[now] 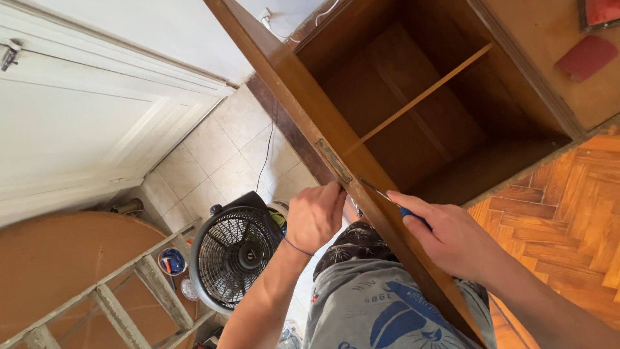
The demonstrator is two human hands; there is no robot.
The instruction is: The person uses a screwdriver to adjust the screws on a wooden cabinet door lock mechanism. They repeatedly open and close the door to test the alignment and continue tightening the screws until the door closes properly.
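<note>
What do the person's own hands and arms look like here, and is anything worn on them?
Both forearms are bare, with no sleeves in view and no gloves. The left hand has a thin dark band around its wrist. The right hand shows no ring, watch or band that can be made out.

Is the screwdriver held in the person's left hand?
No, the right hand grips the screwdriver; the left hand rests against the cabinet edge.

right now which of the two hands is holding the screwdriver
The right hand: it grips a blue-handled screwdriver with the tip at the metal hinge. The left hand holds no tool, its fingers pressing the cabinet door's edge.
</note>
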